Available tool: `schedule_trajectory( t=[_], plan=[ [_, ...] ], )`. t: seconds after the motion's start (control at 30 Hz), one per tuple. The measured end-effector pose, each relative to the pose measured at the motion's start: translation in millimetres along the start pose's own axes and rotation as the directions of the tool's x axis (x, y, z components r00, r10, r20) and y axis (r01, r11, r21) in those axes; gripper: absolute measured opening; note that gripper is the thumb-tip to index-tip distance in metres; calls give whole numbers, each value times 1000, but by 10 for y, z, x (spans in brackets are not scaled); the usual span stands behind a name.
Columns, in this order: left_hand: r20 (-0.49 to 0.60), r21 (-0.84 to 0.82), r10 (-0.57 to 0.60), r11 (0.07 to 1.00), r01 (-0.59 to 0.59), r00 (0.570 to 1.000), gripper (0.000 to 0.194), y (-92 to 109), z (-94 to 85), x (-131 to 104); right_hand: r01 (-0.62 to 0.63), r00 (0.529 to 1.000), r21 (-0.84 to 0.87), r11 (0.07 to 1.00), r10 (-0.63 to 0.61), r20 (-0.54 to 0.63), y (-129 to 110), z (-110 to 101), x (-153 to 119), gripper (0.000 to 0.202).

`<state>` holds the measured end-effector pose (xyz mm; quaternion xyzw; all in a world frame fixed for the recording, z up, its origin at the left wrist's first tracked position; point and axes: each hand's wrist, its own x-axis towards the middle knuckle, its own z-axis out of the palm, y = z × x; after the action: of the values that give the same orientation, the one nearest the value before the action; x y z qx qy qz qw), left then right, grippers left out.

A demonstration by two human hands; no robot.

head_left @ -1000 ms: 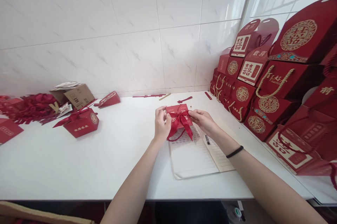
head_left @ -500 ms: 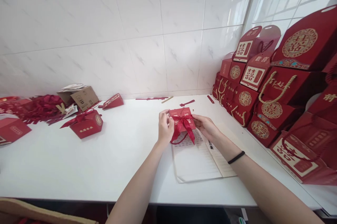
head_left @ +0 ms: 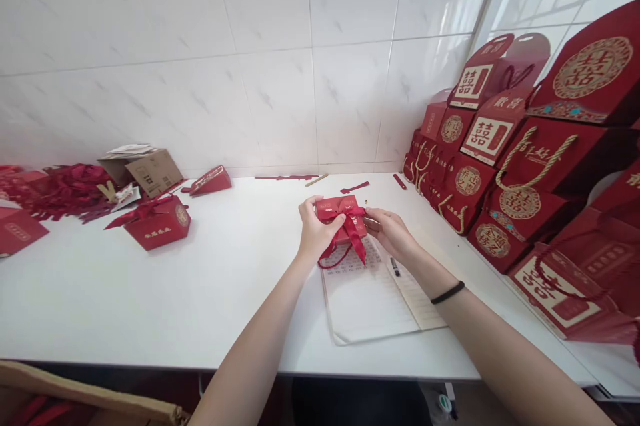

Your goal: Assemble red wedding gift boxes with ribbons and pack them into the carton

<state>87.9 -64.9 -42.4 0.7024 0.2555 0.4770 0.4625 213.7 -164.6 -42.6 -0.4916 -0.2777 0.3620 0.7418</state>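
Observation:
A small red gift box (head_left: 331, 205) with gold print is up in front of me, above an open notebook (head_left: 373, 306). My left hand (head_left: 316, 231) is closed around its left side, with the thumb pressed on the knot of a red ribbon (head_left: 355, 237) tied in a bow. My right hand (head_left: 393, 231) is closed at the box's right side, its fingertips pinching the bow's right loop. The ribbon's tails and a red cord handle (head_left: 336, 262) hang below. My hands hide parts of the box's sides.
Red gift boxes (head_left: 493, 185) are stacked along the right. At the left lie a ribboned red box (head_left: 157, 225), a cardboard box (head_left: 154, 173) and a pile of red ribbons (head_left: 83, 189). A pen (head_left: 395, 267) rests on the notebook; loose strips (head_left: 287, 177) lie by the wall.
My left thumb has moved right onto the bow's knot. My right fingers now pinch the right loop, which is stretched out sideways. The camera view has shifted slightly.

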Motion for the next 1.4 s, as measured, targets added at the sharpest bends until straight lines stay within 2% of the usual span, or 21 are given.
schedule_trajectory(
  t=[0.07, 0.13, 0.17, 0.2, 0.23, 0.27, 0.33, 0.37, 0.4, 0.43, 0.5, 0.6, 0.73, 0.87, 0.97, 1.0, 1.17, 1.23, 1.3, 1.37, 1.4],
  plan=[
    [27, -21, -15, 1000, 15, 1000, 48, -13, -6, 8, 96, 989, -88, 991, -105, -108, -73, -5, -22, 26],
    [52, -59, -20, 998, 23, 998, 48, -28, -4, 15, 216, 952, -239, 947, -259, -165, -179, 9, -89, 25],
    [62, -74, -18, 997, 23, 998, 48, -33, -2, 17, 244, 948, -312, 918, -294, -124, -231, 29, -142, 26],
    [66, -81, -17, 996, 22, 998, 49, -36, 1, 17, 236, 963, -375, 896, -266, -30, -274, 58, -202, 27],
    [65, -83, -17, 996, 23, 998, 51, -38, 4, 16, 195, 981, -434, 880, -169, 100, -300, 94, -265, 30],
    [64, -80, -18, 997, 23, 998, 53, -40, 7, 14, 140, 972, -496, 857, -23, 235, -304, 137, -326, 32],
    [60, -65, -5, 998, 9, 998, 57, -53, 10, 6, 43, 869, -619, 784, 276, 410, -235, 230, -425, 34],
    [58, -56, 11, 998, -7, 998, 57, -63, 11, 2, 7, 822, -651, 759, 367, 436, -167, 275, -458, 32],
    [54, -49, 33, 998, -30, 998, 54, -75, 12, -2, -28, 803, -654, 756, 407, 436, -85, 318, -479, 30],
    [47, -42, 60, 997, -58, 997, 51, -88, 13, -5, -63, 811, -633, 771, 409, 418, 4, 357, -488, 28],
    [20, -23, 108, 994, -107, 994, 47, -111, 15, -8, -122, 857, -551, 826, 367, 361, 163, 423, -477, 30],
    [4, -7, 144, 990, -144, 990, 46, -127, 17, -5, -142, 893, -443, 885, 308, 330, 284, 482, -447, 37],
    [17, -7, 134, 991, -134, 991, 46, -116, 13, -10, -131, 874, -424, 896, 306, 378, 297, 508, -467, 42],
    [20, -22, 121, 993, -120, 992, 44, -110, 8, -11, -128, 829, -475, 871, 357, 430, 268, 496, -496, 41],
    [35, -35, 103, 994, -101, 994, 43, -115, 7, -1, -97, 794, -545, 833, 395, 462, 110, 419, -470, 42],
    [40, -37, 98, 995, -97, 994, 44, -117, 8, 3, -79, 795, -573, 816, 398, 458, 24, 374, -452, 43],
    [41, -28, 125, 992, -124, 991, 45, -107, 8, 4, -48, 879, -739, 672, 380, 288, -376, 85, -338, 52],
    [41, -22, 139, 990, -138, 990, 46, -86, -2, -1, -69, 874, -788, 612, 418, 248, -421, 3, -298, 48],
    [57, -5, 145, 989, -145, 988, 48, -57, -17, -4, -89, 872, -801, 592, 435, 225, -409, -39, -263, 46],
    [95, 31, 149, 988, -152, 984, 45, -28, -32, -4, -75, 924, -802, 593, 343, 167, -376, -50, -231, 47],
    [119, 53, 153, 986, -160, 981, 38, -16, -38, -3, -51, 964, -806, 590, 241, 116, -359, -49, -214, 48]
  ],
)
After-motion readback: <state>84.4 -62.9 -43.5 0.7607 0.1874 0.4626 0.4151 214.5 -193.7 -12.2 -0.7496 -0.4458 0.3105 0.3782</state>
